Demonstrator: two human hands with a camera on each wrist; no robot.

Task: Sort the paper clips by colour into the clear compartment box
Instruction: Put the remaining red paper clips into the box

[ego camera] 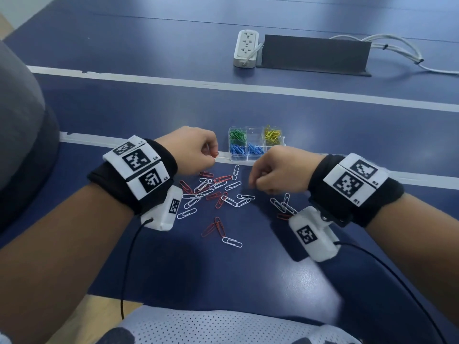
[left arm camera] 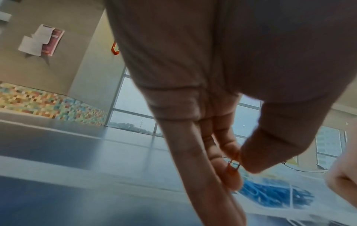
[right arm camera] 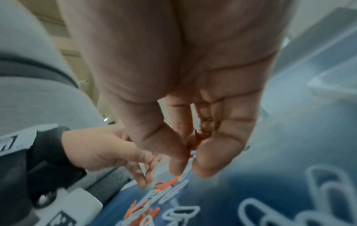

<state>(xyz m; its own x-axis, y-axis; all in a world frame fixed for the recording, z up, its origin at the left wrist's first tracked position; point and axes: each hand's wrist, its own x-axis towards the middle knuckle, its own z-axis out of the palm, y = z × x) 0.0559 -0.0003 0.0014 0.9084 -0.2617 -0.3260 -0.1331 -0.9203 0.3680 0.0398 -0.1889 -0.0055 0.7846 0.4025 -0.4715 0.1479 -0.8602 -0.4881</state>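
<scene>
The clear compartment box [ego camera: 255,155] stands on the blue table and holds green clips [ego camera: 237,136], yellow clips [ego camera: 273,135] and blue clips [ego camera: 246,148]. Loose red and white paper clips [ego camera: 216,192] lie scattered in front of it. My left hand [ego camera: 214,155] hovers just left of the box, and its thumb and fingers pinch one red clip [left arm camera: 234,165]. My right hand [ego camera: 252,182] hangs over the pile with curled fingers that hold a few red clips [right arm camera: 199,137]. In the left wrist view the box's blue clips [left arm camera: 270,195] sit just beyond the fingertips.
At the back are a white power strip [ego camera: 246,48], a dark grey panel [ego camera: 315,54] and white cables [ego camera: 397,48]. White tape lines [ego camera: 223,84] cross the table. Wrist camera leads hang toward my lap at the table's near edge.
</scene>
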